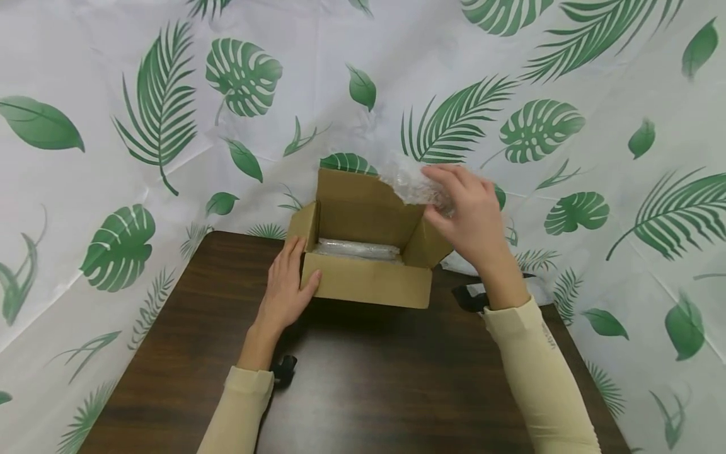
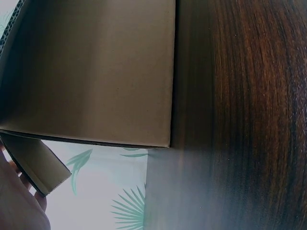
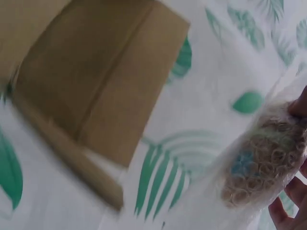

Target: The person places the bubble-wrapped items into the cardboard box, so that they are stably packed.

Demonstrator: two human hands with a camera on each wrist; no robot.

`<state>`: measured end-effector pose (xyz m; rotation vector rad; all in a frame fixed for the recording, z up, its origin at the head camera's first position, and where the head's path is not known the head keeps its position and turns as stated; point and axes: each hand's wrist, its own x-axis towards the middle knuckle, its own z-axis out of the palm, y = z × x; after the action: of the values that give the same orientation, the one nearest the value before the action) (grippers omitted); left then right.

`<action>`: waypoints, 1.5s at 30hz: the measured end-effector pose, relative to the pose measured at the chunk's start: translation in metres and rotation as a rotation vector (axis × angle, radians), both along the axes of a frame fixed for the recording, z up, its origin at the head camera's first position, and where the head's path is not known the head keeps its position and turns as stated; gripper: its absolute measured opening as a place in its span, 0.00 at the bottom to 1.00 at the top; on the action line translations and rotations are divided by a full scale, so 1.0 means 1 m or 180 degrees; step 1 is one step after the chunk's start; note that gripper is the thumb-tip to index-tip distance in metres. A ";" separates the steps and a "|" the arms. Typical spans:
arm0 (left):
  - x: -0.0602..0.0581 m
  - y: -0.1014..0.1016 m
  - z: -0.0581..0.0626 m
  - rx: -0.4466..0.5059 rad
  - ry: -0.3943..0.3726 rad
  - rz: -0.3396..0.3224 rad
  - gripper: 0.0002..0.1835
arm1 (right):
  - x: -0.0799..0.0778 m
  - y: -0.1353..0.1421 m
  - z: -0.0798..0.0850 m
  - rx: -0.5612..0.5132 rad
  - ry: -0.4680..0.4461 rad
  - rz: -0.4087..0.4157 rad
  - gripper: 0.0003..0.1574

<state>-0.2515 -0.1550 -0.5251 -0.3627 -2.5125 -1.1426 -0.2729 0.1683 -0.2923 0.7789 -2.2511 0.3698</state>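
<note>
Left of centre, angling the left forearm inward, laying the left hand, fingers extended, against the box. Mid-frame, showing clear plastic inside the open box. Right of centre, tilting the right forearm up-left, grasping a bubble-wrapped bundle in the right hand, at the box's upper right.

I stand by a draped nook; whether home or studio, I cannot tell. A creased white sheet printed with green leaves fills the top and both sides of the frame, behind a dark wood-grain table at lower centre.
</note>
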 end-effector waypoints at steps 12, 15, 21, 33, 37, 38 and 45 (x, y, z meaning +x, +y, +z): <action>0.001 0.000 -0.002 -0.0018 -0.0021 -0.0011 0.44 | -0.011 -0.075 -0.030 0.0670 -0.0012 0.0223 0.33; 0.000 -0.001 -0.002 -0.0012 0.0016 -0.0002 0.44 | -0.018 -0.089 -0.037 0.0845 -0.0273 0.0160 0.32; -0.001 -0.001 -0.001 0.0004 0.0036 -0.0005 0.44 | -0.040 -0.108 -0.053 0.1317 -0.1188 -0.0161 0.30; -0.002 0.000 -0.001 -0.0003 0.0011 -0.0014 0.44 | -0.081 -0.126 -0.074 0.1796 -0.2387 -0.0415 0.29; -0.002 0.001 -0.001 -0.0009 0.0007 -0.0020 0.44 | -0.088 -0.132 -0.075 0.1812 -0.2483 -0.0448 0.29; -0.002 0.001 -0.001 -0.0008 0.0006 -0.0024 0.44 | -0.089 -0.133 -0.076 0.1816 -0.2506 -0.0469 0.29; -0.001 0.001 -0.002 -0.0039 0.0019 0.0004 0.44 | -0.092 -0.131 -0.081 0.1782 -0.2595 -0.0601 0.32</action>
<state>-0.2526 -0.1541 -0.5268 -0.3671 -2.5153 -1.1245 -0.3653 0.0376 -0.3730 0.7543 -3.2455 -0.0768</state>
